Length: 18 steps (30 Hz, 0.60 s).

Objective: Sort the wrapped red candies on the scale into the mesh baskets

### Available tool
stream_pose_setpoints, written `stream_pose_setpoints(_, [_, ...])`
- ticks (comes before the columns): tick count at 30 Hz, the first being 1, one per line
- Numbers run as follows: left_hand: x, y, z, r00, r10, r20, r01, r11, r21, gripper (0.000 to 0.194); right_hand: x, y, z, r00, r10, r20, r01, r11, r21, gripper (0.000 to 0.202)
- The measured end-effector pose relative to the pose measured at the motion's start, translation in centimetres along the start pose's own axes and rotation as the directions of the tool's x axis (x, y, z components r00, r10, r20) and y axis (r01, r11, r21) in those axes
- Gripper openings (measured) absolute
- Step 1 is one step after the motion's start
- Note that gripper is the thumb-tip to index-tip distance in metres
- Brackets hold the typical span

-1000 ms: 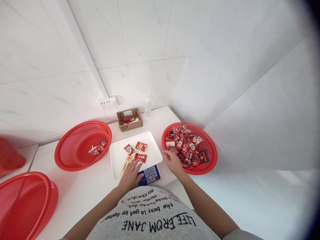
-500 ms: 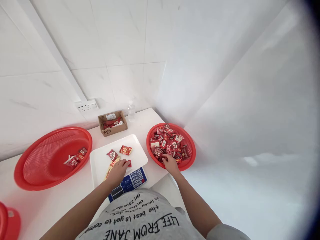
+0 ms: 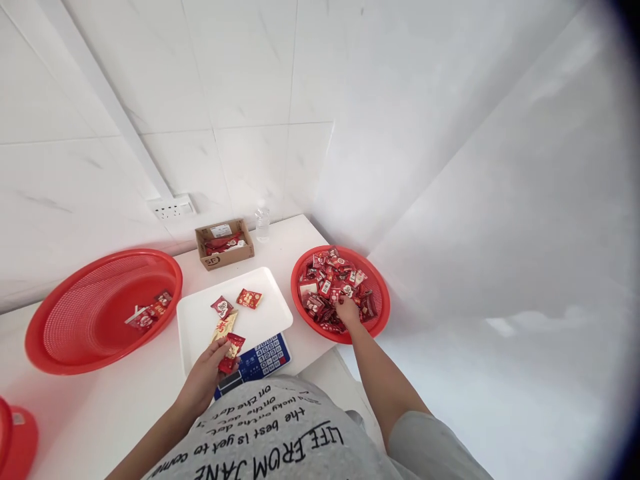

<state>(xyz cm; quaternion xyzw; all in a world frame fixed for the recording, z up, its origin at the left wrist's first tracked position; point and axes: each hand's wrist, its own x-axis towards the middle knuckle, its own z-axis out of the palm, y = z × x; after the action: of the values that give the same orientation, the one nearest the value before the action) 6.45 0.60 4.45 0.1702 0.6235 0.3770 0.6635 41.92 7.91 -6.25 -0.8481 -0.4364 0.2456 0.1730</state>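
Observation:
My left hand (image 3: 211, 363) is closed on a red snack packet (image 3: 232, 352), held over the near edge of the white tray (image 3: 273, 293). On that tray lie a dark red packet (image 3: 222, 307), a red and gold packet (image 3: 249, 298) and a long cream packet (image 3: 225, 325). Beneath it, the blue keypad of a weighing scale (image 3: 270, 355) sticks out. My right hand (image 3: 347, 311) reaches into the round red basket (image 3: 384, 300) heaped with small red packets (image 3: 334, 273). Its fingers are bent down among them, and whether they grip one is hidden.
A larger red basket (image 3: 65, 320) at the left holds a few packets (image 3: 150, 313). Behind the tray stand a cardboard box (image 3: 213, 261) with red packets and a clear plastic bottle (image 3: 263, 225). A red container (image 3: 23, 433) sits at the lower left, and a wall socket (image 3: 173, 208) behind.
My left hand has drawn back toward my body, lifting a red packet off the tray. My right hand has moved slightly up and deeper into the basket.

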Motion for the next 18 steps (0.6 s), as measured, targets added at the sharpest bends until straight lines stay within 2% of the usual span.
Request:
stream_pose_setpoints(4, [0.3, -0.3, -0.3, 0.999, 0.002, 0.037, -0.003, 1.000, 0.027, 0.022, -0.3, 0.1, -0.6, 0.999, -0.019, -0.028, 0.019, 1.000, 0.014, 0.020])
stream_pose_setpoints(8, [0.3, -0.5, -0.4, 0.998, 0.017, 0.057, -0.023, 0.995, 0.099, 0.023, -1.5, -0.8, -2.1, 0.985, -0.026, -0.171, 0.035, 0.998, 0.051, 0.029])
stream_pose_setpoints(10, [0.2, -0.5, -0.4, 0.998, 0.024, 0.050, -0.029, 0.994, 0.109, 0.024, -2.7, -2.3, -2.6, 0.972, -0.078, -0.223, 0.103, 0.989, 0.103, 0.033])
stream_pose_setpoints(11, [0.1, -0.4, -0.3, 0.999, 0.024, 0.044, -0.029, 0.993, 0.111, 0.024, -3.4, -3.2, -2.5, 0.964, -0.147, -0.222, 0.184, 0.971, 0.152, 0.034])
stream_pose_setpoints(12, [0.0, -0.4, -0.3, 0.999, 0.022, 0.040, -0.027, 0.993, 0.112, 0.024, -4.2, -4.3, -2.3, 0.955, -0.237, -0.179, 0.272, 0.941, 0.202, 0.032])
stream_pose_setpoints(13, [0.0, -0.4, -0.3, 0.999, 0.016, 0.036, -0.020, 0.993, 0.115, 0.024, -5.1, -5.5, -1.9, 0.932, -0.352, -0.087, 0.362, 0.900, 0.241, 0.029])
stream_pose_setpoints(15, [0.0, -0.4, -0.3, 0.999, 0.002, 0.038, -0.007, 0.992, 0.125, 0.024, -6.9, -8.1, -0.6, 0.833, -0.541, 0.119, 0.501, 0.827, 0.255, 0.022])
stream_pose_setpoints(16, [0.1, -0.4, -0.4, 0.999, -0.001, 0.044, -0.004, 0.992, 0.128, 0.024, -7.8, -9.4, 0.2, 0.776, -0.594, 0.210, 0.552, 0.802, 0.227, 0.020])
stream_pose_setpoints(18, [0.2, -0.6, -0.7, 0.998, -0.001, 0.056, -0.007, 0.991, 0.137, 0.025, -9.4, -11.6, 1.8, 0.694, -0.628, 0.351, 0.610, 0.773, 0.177, 0.018])
